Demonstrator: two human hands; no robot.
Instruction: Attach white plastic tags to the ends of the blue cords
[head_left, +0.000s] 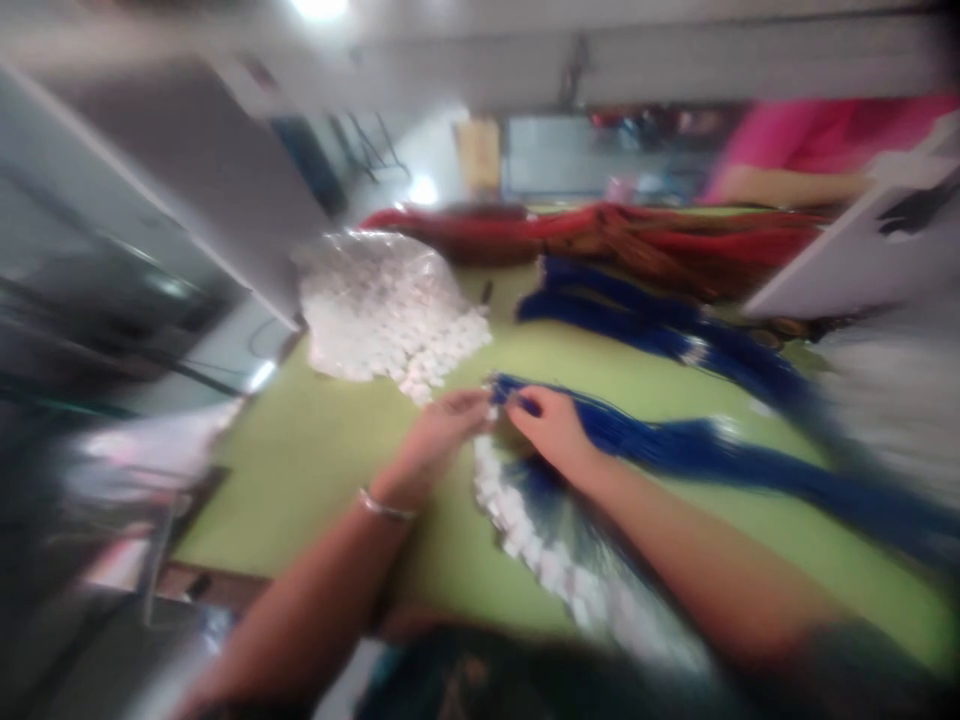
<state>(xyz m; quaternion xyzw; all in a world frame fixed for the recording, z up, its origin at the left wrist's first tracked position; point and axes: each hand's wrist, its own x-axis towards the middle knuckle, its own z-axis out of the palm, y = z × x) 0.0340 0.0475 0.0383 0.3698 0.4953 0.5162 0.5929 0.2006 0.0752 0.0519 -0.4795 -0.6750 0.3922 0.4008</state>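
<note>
My left hand [450, 418], with a bangle on its wrist, has its fingers pinched at the tip of a bundle of blue wires [660, 435]; what lies between them is too small to make out. My right hand [546, 420] is closed beside it, thumb and index finger on the ends of the blue wires. Below both hands a row of small white pieces [517, 520] runs down toward the table's front edge, with thin wires fanned beside it. The view is blurred.
On the green table [285, 490] lie a plastic bag of small white pieces [382, 300], more blue wires [637, 320] and red and brown wires [570, 235] at the back. A person in pink [817, 150] is beyond, at the right. A white panel [870, 230] stands at the right.
</note>
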